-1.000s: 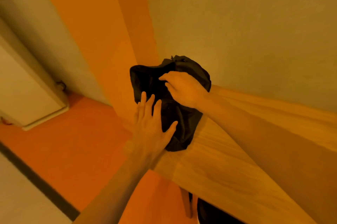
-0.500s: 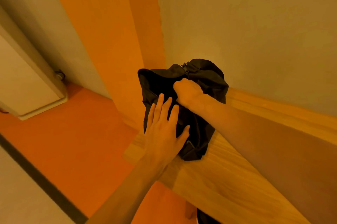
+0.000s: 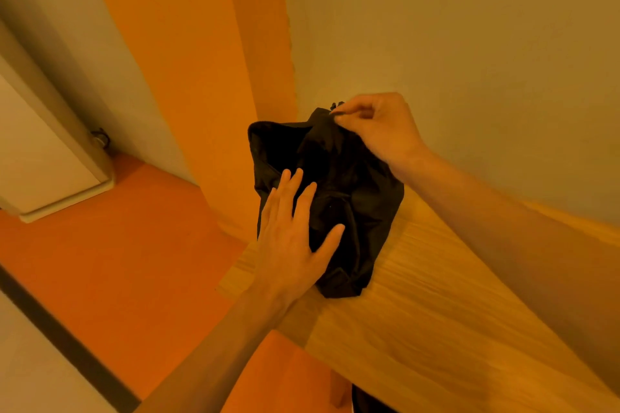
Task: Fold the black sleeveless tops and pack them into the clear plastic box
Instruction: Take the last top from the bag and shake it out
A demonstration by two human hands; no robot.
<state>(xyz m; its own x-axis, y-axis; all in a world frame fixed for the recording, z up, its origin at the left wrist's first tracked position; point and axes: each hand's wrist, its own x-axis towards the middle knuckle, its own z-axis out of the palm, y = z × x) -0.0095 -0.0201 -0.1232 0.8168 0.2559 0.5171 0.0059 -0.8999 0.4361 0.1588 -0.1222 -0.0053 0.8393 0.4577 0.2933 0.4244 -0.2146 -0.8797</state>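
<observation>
our left grip [image 3: 295,244] pressed flat, fingers straight, on the black top [image 3: 362,197] at the bench [image 3: 436,295] corner; our right grip [image 3: 375,130] pinched its far edge.

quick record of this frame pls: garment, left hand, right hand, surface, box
garment: black top, bunched and creased, not laid flat
surface: wooden table; the top lies at its far corner
left hand: flat on the top's near side, fingers straight and spread
right hand: pinches the top's far edge between thumb and fingers
clear plastic box: not in view
</observation>
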